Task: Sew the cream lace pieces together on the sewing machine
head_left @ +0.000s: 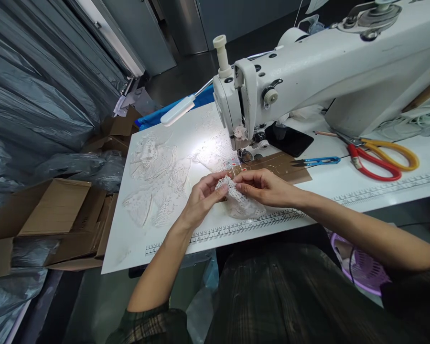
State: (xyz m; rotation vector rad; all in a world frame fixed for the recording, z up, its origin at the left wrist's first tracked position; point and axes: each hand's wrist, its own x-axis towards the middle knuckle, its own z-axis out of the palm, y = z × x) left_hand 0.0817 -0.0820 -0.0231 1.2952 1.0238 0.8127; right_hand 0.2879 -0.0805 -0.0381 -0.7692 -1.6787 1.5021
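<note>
A piece of white lace fabric [241,203] is pinched between my two hands, just in front of the sewing machine's needle area [241,155]. My left hand [205,197] grips its left edge with thumb and fingers. On the other side, my right hand [261,186] pinches the upper right edge. The lower part of the lace hangs down to the table by the printed ruler strip [218,234]. More white lace pieces [157,162] lie spread on the table to the left, some lit by the lamp.
The white sewing machine [308,71] spans the right. Beneath its arm lie a black phone [290,139], blue thread snips [322,161] and red-and-yellow scissors [376,157]. A lamp [178,111] reaches over the table [123,248]. Cardboard boxes [53,210] stand left; a purple basket [367,270] sits below right.
</note>
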